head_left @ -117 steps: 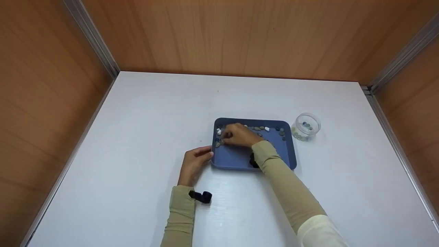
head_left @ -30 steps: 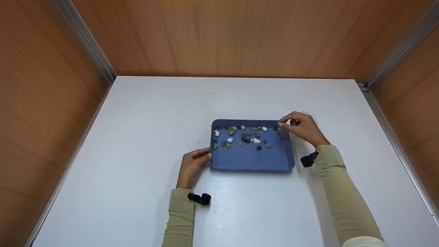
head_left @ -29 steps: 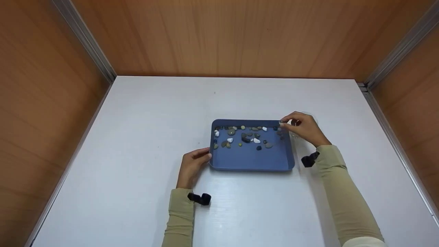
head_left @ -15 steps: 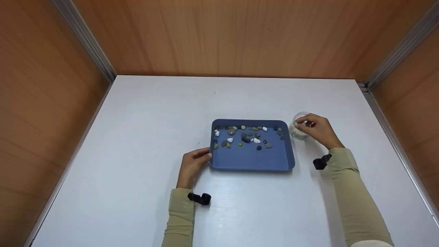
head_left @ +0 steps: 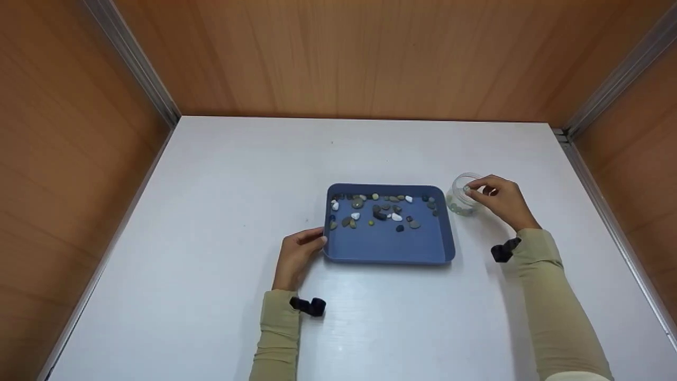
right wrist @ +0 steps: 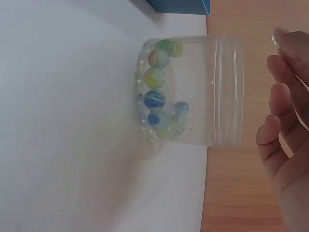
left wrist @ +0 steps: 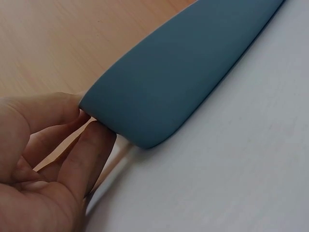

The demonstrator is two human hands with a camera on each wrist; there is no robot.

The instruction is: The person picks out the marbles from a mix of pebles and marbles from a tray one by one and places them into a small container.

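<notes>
A blue tray (head_left: pixel 389 248) lies on the table with pebbles inside it. My left hand (head_left: pixel 297 256) holds the tray's left side; in the left wrist view, its fingers (left wrist: pixel 89 145) and thumb meet the end wall. My right hand (head_left: pixel 502 198) pinches a small glassy marble (head_left: pixel 467 189) over a clear plastic jar (head_left: pixel 461 206). In the right wrist view the marble (right wrist: pixel 275 38) peeks out at the fingertips, mostly hidden, just past the open mouth of the jar (right wrist: pixel 193 92). Several coloured marbles (right wrist: pixel 154 99) lie at the jar's bottom.
Grey, brown, dark and white pebbles (head_left: pixel 396 217) are spread over the tray's back half. The jar stands close to the tray's right wall. Wooden panels (head_left: pixel 359 58) enclose the white table (head_left: pixel 211 211) at the back and both sides.
From inside the tray's left part, my right hand has moved right, past the tray's back right corner, to above the jar with the marble. My left hand has stayed at the tray's side.
</notes>
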